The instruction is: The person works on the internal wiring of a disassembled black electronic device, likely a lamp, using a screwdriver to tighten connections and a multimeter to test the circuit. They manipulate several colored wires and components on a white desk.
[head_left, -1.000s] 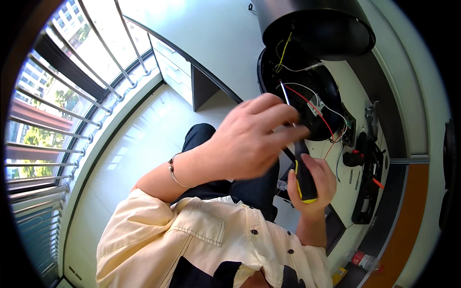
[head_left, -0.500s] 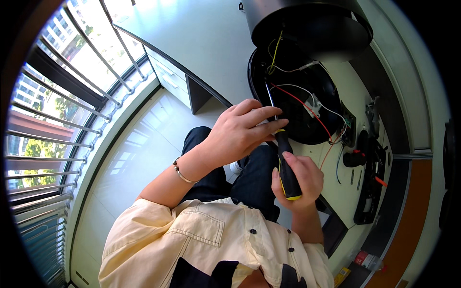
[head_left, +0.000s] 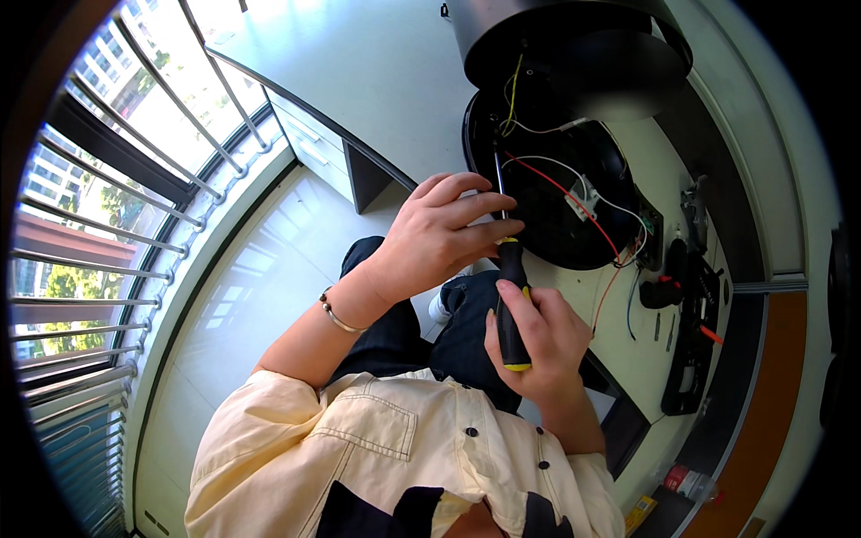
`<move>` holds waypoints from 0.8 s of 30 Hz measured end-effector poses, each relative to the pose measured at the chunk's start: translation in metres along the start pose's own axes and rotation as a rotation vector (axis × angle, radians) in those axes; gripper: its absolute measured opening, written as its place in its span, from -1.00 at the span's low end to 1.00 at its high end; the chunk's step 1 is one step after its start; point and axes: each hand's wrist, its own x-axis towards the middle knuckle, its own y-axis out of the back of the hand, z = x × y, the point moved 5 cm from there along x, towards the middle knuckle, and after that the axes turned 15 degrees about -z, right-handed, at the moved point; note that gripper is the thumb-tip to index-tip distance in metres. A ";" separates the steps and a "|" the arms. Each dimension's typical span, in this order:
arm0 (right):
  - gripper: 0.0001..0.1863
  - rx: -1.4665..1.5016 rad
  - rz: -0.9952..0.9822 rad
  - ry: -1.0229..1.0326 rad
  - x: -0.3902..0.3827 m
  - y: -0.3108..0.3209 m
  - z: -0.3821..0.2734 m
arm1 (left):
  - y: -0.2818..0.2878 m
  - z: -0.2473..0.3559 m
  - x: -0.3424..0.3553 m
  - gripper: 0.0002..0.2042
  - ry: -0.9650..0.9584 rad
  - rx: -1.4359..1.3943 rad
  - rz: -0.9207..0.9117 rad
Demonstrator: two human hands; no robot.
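Gripping a long screwdriver with a black-and-yellow handle and a slim metal shaft [head_left: 511, 264], the right hand [head_left: 544, 342] is curled closed around the handle's lower part. The screwdriver's long axis runs from 6 o'clock at the butt to just short of 12 o'clock at the tip, which points into a round, black, bowl-shaped shell [head_left: 556, 251] at 12 o'clock from this hand. Tip contact cannot be told. The left hand [head_left: 448, 222], at 10 o'clock from the right, is nearer the tip; it is partly open, fingers extended across the shaft, and whether they pinch it cannot be told. Inside the shell are a yellow-green wire [head_left: 512, 94], a thin red wire [head_left: 563, 187] and a small white block [head_left: 578, 205]. At 4 o'clock from the right hand lies a long, black plastic tray [head_left: 685, 386]; its contents are too dark to identify.
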 end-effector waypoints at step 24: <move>-0.30 1.588 -0.071 -0.448 -0.009 -0.025 0.001 | -0.008 -0.003 0.000 -0.63 -0.034 -0.030 0.119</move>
